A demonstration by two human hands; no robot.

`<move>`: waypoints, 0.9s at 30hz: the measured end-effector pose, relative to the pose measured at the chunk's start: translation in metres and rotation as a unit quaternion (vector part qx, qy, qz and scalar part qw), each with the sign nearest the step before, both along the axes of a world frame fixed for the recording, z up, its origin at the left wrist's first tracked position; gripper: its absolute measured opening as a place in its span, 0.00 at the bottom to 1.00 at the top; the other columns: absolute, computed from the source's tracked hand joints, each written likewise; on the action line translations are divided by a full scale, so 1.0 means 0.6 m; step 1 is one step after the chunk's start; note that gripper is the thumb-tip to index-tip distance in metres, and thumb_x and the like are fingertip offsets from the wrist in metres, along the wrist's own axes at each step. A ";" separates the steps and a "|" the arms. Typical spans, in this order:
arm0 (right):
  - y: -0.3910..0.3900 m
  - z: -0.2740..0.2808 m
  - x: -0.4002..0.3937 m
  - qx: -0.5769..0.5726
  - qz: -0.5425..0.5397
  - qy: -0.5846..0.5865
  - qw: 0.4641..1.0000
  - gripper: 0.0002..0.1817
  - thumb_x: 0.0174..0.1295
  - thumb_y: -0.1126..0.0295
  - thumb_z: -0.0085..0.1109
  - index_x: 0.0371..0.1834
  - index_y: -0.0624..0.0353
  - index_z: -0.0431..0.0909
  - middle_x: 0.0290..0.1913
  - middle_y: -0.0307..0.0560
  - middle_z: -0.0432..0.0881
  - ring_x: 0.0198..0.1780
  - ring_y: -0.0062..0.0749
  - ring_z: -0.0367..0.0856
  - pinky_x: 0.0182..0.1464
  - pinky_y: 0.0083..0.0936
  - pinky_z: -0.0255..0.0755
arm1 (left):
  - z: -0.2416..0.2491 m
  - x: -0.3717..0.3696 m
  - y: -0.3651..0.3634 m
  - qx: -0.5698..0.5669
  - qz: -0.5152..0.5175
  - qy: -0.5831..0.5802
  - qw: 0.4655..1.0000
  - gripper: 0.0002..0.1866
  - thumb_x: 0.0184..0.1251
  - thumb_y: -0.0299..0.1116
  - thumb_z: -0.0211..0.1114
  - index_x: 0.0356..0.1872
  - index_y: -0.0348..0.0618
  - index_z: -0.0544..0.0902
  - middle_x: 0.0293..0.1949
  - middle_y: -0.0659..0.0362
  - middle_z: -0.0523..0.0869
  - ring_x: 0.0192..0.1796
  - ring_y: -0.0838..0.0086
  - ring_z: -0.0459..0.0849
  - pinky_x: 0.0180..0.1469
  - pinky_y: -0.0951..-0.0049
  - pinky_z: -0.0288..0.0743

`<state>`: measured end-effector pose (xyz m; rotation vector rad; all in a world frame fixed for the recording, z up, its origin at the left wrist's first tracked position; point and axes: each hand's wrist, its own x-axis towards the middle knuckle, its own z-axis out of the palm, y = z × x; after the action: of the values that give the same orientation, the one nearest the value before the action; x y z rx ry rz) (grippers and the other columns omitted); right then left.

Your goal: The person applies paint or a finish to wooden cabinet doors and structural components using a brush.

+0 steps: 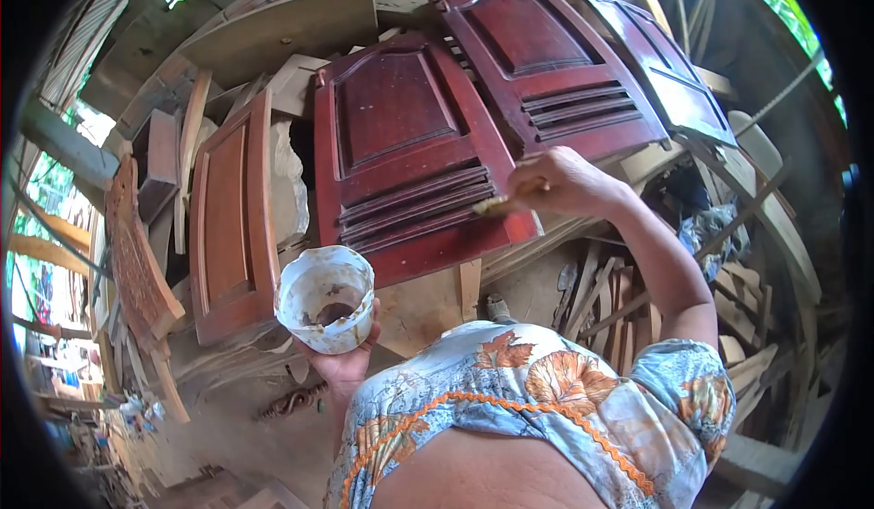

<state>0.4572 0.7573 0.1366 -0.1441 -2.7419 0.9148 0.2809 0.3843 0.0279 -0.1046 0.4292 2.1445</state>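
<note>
My left hand holds up a white plastic tub, its rim uneven and a little dark liquid at the bottom. Brown smears mark its wall. My right hand is closed around a paintbrush, whose pale bristles point left. The bristles are right at the lower right end of the slats on a dark red wooden door panel. This panel lies tilted before me, with a raised field above and louvre slats below.
To the right lie a second red louvred panel and a glossy third panel. An unstained brown panel leans at left, beside a carved board. Wood offcuts are piled under the support at right.
</note>
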 end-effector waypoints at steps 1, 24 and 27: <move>0.005 0.010 0.003 -0.073 0.056 -0.036 0.995 0.07 0.57 0.68 0.59 0.33 0.58 0.84 0.29 0.46 0.84 0.30 0.36 0.83 0.35 0.30 0.76 | -0.002 0.000 0.001 -0.001 0.008 0.000 1.000 0.51 0.45 0.69 0.68 0.69 0.57 0.61 0.68 0.48 0.64 0.65 0.34 0.64 0.52 0.36 0.76; 0.348 -0.151 -0.398 0.033 -0.182 0.072 0.980 0.13 0.60 0.55 0.58 0.39 0.48 0.86 0.40 0.47 0.86 0.45 0.45 0.83 0.47 0.38 0.75 | -0.028 0.162 0.033 -0.088 0.211 0.029 0.973 0.53 0.46 0.76 0.59 0.70 0.54 0.60 0.67 0.47 0.65 0.65 0.42 0.69 0.53 0.44 0.77; 0.314 -0.149 -0.379 0.119 -0.067 0.060 0.989 0.14 0.59 0.54 0.60 0.37 0.51 0.86 0.36 0.50 0.85 0.41 0.47 0.83 0.43 0.39 0.76 | -0.028 0.166 0.028 -0.073 0.214 0.005 0.974 0.53 0.47 0.77 0.57 0.70 0.53 0.60 0.67 0.47 0.66 0.64 0.42 0.69 0.53 0.44 0.77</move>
<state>0.2295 0.9455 0.0475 -0.2193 -2.6652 0.5383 0.3802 0.4011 0.0108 -0.2921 0.6151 2.5332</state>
